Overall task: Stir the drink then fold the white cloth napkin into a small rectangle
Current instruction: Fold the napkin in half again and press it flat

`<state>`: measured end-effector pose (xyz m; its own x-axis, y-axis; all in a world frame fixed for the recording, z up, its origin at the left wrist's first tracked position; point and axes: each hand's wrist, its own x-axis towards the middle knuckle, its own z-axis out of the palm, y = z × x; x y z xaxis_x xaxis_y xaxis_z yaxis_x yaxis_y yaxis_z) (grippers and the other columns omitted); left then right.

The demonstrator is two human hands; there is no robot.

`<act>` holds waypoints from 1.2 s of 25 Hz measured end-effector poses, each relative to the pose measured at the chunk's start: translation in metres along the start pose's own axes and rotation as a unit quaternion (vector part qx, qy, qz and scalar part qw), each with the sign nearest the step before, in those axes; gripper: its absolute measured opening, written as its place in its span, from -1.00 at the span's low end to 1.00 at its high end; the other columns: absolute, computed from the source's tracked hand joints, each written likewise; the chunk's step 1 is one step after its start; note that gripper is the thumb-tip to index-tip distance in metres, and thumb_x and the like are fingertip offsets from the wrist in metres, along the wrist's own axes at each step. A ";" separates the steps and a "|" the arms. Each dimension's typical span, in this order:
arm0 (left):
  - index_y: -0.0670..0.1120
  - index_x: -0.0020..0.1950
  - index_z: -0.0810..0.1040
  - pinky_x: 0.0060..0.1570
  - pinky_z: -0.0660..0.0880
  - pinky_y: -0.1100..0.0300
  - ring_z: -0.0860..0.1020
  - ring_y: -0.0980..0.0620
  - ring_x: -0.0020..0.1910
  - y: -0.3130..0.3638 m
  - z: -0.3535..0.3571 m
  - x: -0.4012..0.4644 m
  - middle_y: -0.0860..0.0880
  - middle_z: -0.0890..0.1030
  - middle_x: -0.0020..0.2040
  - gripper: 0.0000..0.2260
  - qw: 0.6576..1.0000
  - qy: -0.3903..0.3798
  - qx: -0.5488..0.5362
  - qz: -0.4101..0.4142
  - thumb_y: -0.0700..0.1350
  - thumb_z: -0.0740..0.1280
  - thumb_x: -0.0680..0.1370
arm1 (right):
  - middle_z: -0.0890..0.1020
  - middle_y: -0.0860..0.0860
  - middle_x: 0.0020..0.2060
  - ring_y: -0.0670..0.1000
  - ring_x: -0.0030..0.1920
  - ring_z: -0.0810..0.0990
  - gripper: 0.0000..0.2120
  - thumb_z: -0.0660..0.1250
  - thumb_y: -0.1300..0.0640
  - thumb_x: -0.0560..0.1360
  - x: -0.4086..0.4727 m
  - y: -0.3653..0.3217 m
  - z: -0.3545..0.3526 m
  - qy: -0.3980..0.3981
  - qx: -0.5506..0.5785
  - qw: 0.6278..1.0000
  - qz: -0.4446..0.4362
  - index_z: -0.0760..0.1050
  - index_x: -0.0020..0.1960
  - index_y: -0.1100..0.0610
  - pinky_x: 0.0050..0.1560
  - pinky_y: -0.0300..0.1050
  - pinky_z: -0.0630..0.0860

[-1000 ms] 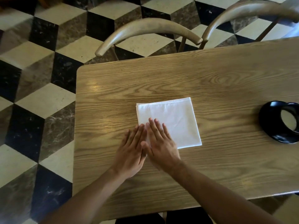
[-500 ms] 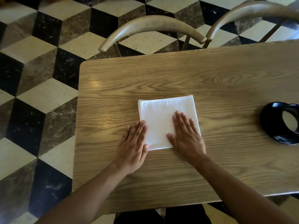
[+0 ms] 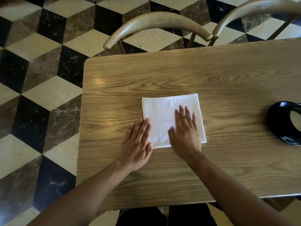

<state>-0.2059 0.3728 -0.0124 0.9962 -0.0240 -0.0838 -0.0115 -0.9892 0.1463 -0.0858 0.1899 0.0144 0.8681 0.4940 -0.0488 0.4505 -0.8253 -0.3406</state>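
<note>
1. Dark clothing, one patch. Seen at the bottom edge, below the near rim of the bench.
2. Bare forearms, two. They enter from the lower corners and cross the near rim of the bench toward its middle.
3. Bench, one. Light wood-grain top with rounded corners; its left end and near edge are in view, its right side runs out of frame.
4. Left hand, one. Palm down, fingers straight and held together. It rests on the bench top at the near left corner of the napkin; the index finger and thumb side overlap the cloth's left edge.
5. Right hand, one. Palm down, fingers straight and slightly spread. It lies flat on the right half of the napkin, the heel of the palm over the cloth's near edge.
6. White cloth napkin, one. Folded into a layered, roughly square pad, lying flat near the middle of the bench. Stacked layer edges show along its left side.
7. Black cup, one. Glossy, with a pale interior; on the bench well to the right of the napkin, cut off by the frame edge. Contents cannot be told.
8. Chairs, two. Curved pale backrests, left chair and right chair, standing just beyond the far edge of the bench.
9. Floor. Tiled in a black, cream and brown cube pattern.
</note>
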 end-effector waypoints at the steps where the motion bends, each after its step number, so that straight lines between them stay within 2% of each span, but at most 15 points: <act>1: -0.25 0.66 0.11 0.60 0.13 -0.24 0.03 -0.16 0.69 0.000 0.000 0.000 -0.21 0.05 0.70 -0.41 1.000 0.002 0.001 0.000 0.04 0.05 0.70 | 0.11 0.21 0.63 0.16 0.65 -0.04 -0.40 0.10 0.04 0.64 0.002 -0.016 0.005 -0.008 0.025 1.000 -0.013 0.15 0.61 0.28 0.64 0.08 -0.17; 4: -0.26 0.65 0.12 0.58 0.18 -0.26 0.06 -0.19 0.68 0.000 -0.001 -0.001 -0.23 0.10 0.69 -0.42 1.000 -0.002 0.012 0.007 0.05 -0.04 0.72 | 0.02 0.14 0.65 0.09 0.65 -0.13 -0.42 0.01 -0.03 0.71 0.005 -0.049 0.025 -0.049 0.054 0.996 -0.047 0.07 0.64 0.23 0.64 0.09 -0.16; 7: -0.24 0.67 0.02 0.61 0.14 -0.23 0.01 -0.16 0.69 0.000 -0.001 0.000 -0.20 0.05 0.70 -0.38 1.000 -0.009 0.026 0.010 0.12 -0.13 0.72 | 0.03 0.09 0.66 0.03 0.65 -0.16 -0.34 -0.09 -0.17 0.68 0.004 -0.056 0.037 -0.071 0.045 0.995 -0.059 0.07 0.65 0.20 0.64 0.06 -0.15; 9: -0.23 0.68 0.00 0.62 0.11 -0.21 -0.02 -0.14 0.70 0.000 -0.001 0.000 -0.19 0.03 0.70 -0.37 1.000 -0.005 0.027 0.007 0.13 -0.10 0.72 | 0.01 0.05 0.66 -0.01 0.65 -0.17 -0.31 -0.12 -0.24 0.66 0.002 -0.048 0.040 -0.070 0.014 0.995 -0.076 0.04 0.66 0.16 0.64 0.03 -0.17; 11: -0.23 0.67 0.05 0.61 0.11 -0.22 -0.01 -0.14 0.70 -0.001 0.000 0.000 -0.19 0.05 0.70 -0.38 1.000 0.002 0.024 0.007 0.11 -0.01 0.72 | 0.02 0.03 0.66 -0.01 0.65 -0.13 -0.30 -0.10 -0.27 0.66 0.000 -0.034 0.039 -0.065 -0.016 0.993 -0.097 0.03 0.66 0.13 0.64 0.05 -0.11; 14: -0.24 0.67 0.10 0.60 0.12 -0.24 0.03 -0.17 0.69 -0.003 0.003 -0.001 -0.21 0.06 0.70 -0.39 1.000 0.015 0.011 0.011 0.07 0.08 0.70 | 0.06 0.03 0.66 0.02 0.66 -0.03 -0.30 -0.06 -0.27 0.67 0.001 0.001 0.030 -0.053 -0.043 0.991 -0.116 0.05 0.66 0.13 0.63 0.11 0.01; 20: -0.23 0.68 0.04 0.60 0.11 -0.26 0.01 -0.18 0.69 -0.004 0.004 -0.001 -0.18 -0.02 0.71 -0.36 1.000 0.008 0.002 0.012 0.08 0.08 0.69 | 0.03 0.09 0.66 0.04 0.66 -0.01 -0.25 -0.04 -0.28 0.65 0.004 0.083 0.001 -0.043 -0.079 0.993 -0.079 0.00 0.66 0.19 0.62 0.11 0.07; 25: -0.23 0.67 0.06 0.60 0.11 -0.26 0.00 -0.18 0.69 -0.005 0.000 0.001 -0.17 -0.04 0.71 -0.30 1.000 -0.012 0.014 0.007 0.22 0.04 0.70 | 0.03 0.10 0.66 0.04 0.66 -0.01 -0.26 -0.04 -0.26 0.66 0.005 0.084 0.002 -0.040 -0.070 0.993 -0.086 0.00 0.66 0.19 0.63 0.09 0.03; 30: -0.22 0.68 0.06 0.63 0.08 -0.22 0.00 -0.16 0.69 -0.007 -0.007 0.001 -0.14 -0.03 0.72 -0.18 0.999 -0.034 0.003 0.016 0.35 0.09 0.64 | 0.04 0.10 0.65 0.04 0.66 -0.05 -0.28 -0.06 -0.25 0.66 0.005 0.086 -0.009 -0.068 -0.047 0.991 -0.101 0.06 0.65 0.21 0.64 0.08 -0.02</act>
<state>-0.2046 0.3806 -0.0070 0.9870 -0.0656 -0.1466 -0.0445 -0.9887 0.1434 -0.0407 0.1189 -0.0069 0.7253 0.6786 -0.1161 0.6352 -0.7247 -0.2671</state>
